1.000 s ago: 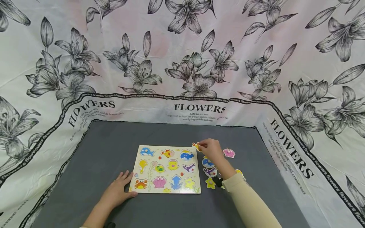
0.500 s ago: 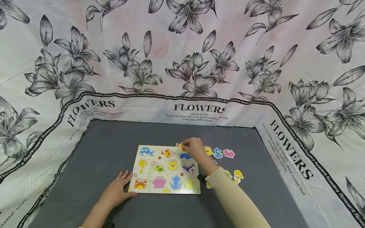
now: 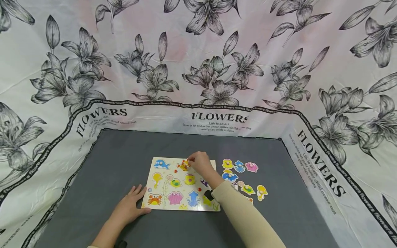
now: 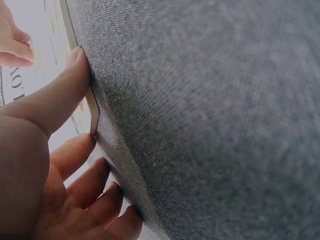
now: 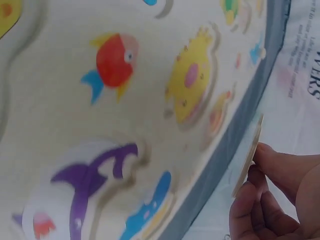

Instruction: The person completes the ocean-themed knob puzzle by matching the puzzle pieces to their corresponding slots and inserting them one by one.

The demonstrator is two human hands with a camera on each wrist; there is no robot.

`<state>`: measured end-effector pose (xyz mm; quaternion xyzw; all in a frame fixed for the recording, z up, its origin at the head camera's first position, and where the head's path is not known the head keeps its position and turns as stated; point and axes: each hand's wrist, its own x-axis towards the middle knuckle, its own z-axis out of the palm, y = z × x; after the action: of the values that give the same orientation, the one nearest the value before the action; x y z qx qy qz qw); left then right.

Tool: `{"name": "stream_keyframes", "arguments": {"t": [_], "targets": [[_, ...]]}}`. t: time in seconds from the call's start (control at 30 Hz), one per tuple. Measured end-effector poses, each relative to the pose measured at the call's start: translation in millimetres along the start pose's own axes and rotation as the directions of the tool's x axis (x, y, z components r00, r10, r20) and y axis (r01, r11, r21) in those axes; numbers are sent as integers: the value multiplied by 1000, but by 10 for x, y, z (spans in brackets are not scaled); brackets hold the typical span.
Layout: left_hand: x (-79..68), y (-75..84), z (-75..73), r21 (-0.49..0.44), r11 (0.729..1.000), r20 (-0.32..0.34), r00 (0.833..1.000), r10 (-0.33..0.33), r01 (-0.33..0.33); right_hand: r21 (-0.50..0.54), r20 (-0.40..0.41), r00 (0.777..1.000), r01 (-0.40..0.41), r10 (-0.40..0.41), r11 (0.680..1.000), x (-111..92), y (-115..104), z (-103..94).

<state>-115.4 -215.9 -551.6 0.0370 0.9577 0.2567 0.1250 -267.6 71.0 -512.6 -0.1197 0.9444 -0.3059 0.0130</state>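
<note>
My right hand [image 3: 203,165] pinches a fish puzzle piece [image 3: 187,162] between thumb and fingertips, over the back edge of the puzzle board [image 3: 150,185]. In the right wrist view the piece [image 5: 248,156] shows edge-on, apart from the board. The piece overlaps the board's fish picture [image 3: 183,167] in the head view, and my fingers partly hide it. At the board's near left corner rests my left hand [image 3: 128,205], its fingers spread. Its thumb [image 4: 75,75] touches the near edge and its index finger touches the corner.
Loose pieces lie right of the board: a yellow octopus [image 3: 227,163], blue squid [image 3: 239,166], pink shell [image 3: 251,167], blue whale [image 3: 229,177], turtle [image 3: 247,189] and seahorse [image 3: 262,193]. My right sleeve [image 3: 242,213] hides others. A flower-print cloth [image 3: 161,120] surrounds the grey tabletop [image 3: 173,230].
My right hand has carried the fish piece left, from beside the board to above its back edge near the fish picture. My left hand has stayed at the corner.
</note>
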Motion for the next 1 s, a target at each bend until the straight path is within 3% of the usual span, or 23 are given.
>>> {"name": "stream_keyframes", "arguments": {"t": [0.33,0.6,1.0], "targets": [[-31,15,-21,1,1000,8,1000,-15,15,-54,53,996,-64,67,996,114,-21,259],[-26,47,-14,-11,1000,5,1000,4,-3,-67,56,996,-72,75,995,128,23,317],[-29,50,-20,-2,1000,3,1000,-10,10,-115,125,989,-69,83,991,185,-18,350]]}}
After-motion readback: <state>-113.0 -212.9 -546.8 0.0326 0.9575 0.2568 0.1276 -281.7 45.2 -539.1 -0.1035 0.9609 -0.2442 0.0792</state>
